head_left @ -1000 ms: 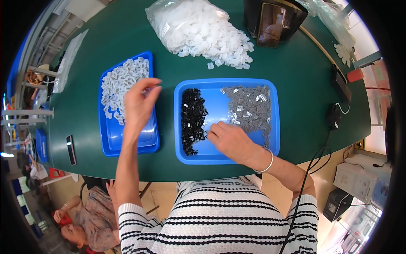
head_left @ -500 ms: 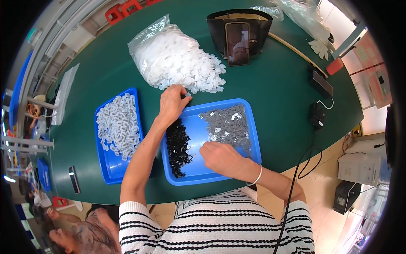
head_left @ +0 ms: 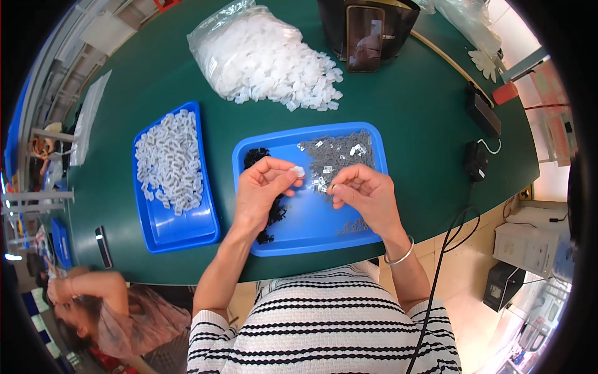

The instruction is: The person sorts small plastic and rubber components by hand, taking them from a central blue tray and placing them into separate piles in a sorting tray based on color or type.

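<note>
Over the wide blue tray [head_left: 311, 249], my left hand [head_left: 260, 190] pinches a small white plastic piece [head_left: 298, 170] between thumb and fingertips. Facing it, my right hand [head_left: 372, 198] is closed in a pinch on something too small to make out. Black small parts [head_left: 274, 215] lie along the tray's left side, partly hidden by my left hand. Small grey parts [head_left: 339, 153] with a few shiny bits are heaped at its right. Beyond the tray, a clear plastic bag [head_left: 205, 43] spills many white plastic pieces [head_left: 268, 59] onto the table.
A second blue tray [head_left: 180, 235] at the left holds pale grey plastic parts [head_left: 169, 159]. A phone [head_left: 364, 40] leans on a black container [head_left: 398, 37] at the back. Another phone [head_left: 104, 247] lies front left. Cable and adapters [head_left: 476, 163] sit right. A person [head_left: 118, 311] is at lower left.
My left hand has come back from the spilled pile to above the tray with a white plastic piece. My right hand has lifted off the tray, turned and come up opposite it.
</note>
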Demonstrator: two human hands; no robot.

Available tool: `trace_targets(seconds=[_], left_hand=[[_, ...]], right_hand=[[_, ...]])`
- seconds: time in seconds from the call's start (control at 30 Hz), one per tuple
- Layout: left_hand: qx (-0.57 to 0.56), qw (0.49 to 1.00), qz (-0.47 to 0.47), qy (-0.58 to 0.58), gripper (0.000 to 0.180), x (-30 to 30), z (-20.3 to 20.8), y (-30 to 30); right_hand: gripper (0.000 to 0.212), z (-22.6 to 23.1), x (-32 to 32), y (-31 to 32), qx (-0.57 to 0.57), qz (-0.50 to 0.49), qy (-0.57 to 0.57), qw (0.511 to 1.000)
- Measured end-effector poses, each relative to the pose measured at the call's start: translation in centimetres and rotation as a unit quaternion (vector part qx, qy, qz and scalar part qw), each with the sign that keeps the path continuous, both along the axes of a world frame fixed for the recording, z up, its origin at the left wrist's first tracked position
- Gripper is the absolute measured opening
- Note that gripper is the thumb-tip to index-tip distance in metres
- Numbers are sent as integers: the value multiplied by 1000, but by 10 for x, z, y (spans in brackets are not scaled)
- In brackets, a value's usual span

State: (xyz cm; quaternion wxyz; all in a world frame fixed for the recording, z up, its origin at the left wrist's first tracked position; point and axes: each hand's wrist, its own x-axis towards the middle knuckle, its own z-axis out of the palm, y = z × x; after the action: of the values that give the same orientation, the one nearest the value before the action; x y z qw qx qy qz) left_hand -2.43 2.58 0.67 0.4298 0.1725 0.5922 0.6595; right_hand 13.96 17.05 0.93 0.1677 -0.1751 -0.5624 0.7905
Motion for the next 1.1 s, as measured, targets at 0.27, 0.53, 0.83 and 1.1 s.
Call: trace_targets(seconds=[0.27,0.53,0.83,1.1], left_hand=[[60,995,58,-61,11,31,-16,3],[50,997,56,-23,11,35,-12,1],[47,997,54,-38,12,36,-15,-1],[25,996,53,69,20,38,-15,3]], right_hand=[[10,-15,-11,-21,-44,-39,-8,998],[13,-17,-12,-24,-89,-45,-9,995],[11,-9,-5,-22,-37,-60,-31,997],[10,16,-11,-23,464,-41,-87,881]])
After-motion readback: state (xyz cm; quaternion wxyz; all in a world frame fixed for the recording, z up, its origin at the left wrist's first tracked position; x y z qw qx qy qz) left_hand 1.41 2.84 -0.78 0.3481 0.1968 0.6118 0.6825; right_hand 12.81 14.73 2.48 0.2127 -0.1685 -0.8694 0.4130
